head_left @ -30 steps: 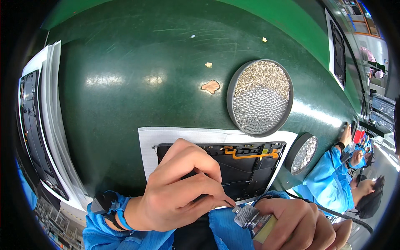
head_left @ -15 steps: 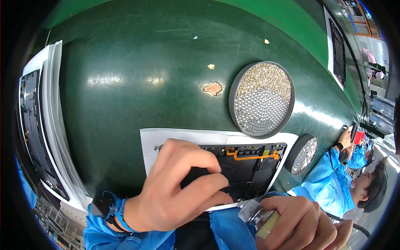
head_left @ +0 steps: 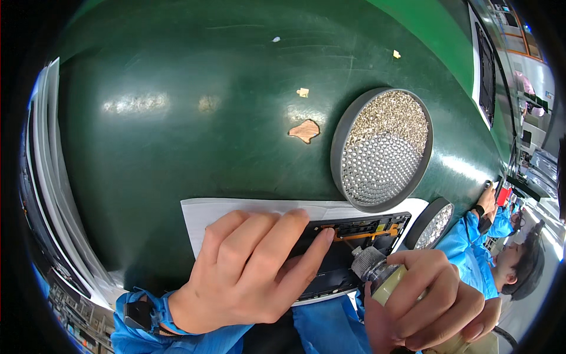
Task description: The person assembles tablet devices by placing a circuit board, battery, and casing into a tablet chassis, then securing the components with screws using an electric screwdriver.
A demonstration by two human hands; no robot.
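Note:
A black flat device casing (head_left: 336, 277) with an orange flex cable (head_left: 377, 235) along its far edge lies on white paper (head_left: 194, 221) in front of me. My left hand (head_left: 242, 271) spreads across its left part, one fingertip resting at the left end of the orange cable. In my right hand (head_left: 433, 298) is an electric screwdriver (head_left: 380, 274), with a ribbed clear nose and a yellowish body. Its thin bit slants toward the casing just below the cable; whether the tip touches is too small to tell. A round grey dish (head_left: 383, 168) of small screws, with a perforated plate, overlaps the paper's far edge.
A smaller round dish (head_left: 433, 224) sits right of the casing. Stacked white sheets and dark panels (head_left: 50, 177) line the left side. Yellow scraps (head_left: 302, 92) and a bare worn patch (head_left: 305, 131) mark the green table (head_left: 177, 159). A co-worker in blue (head_left: 471, 248) works at right.
The screwdriver in my right hand has moved up over the casing. My left fingers have straightened and shifted to the orange cable's end. The whole view has turned slightly.

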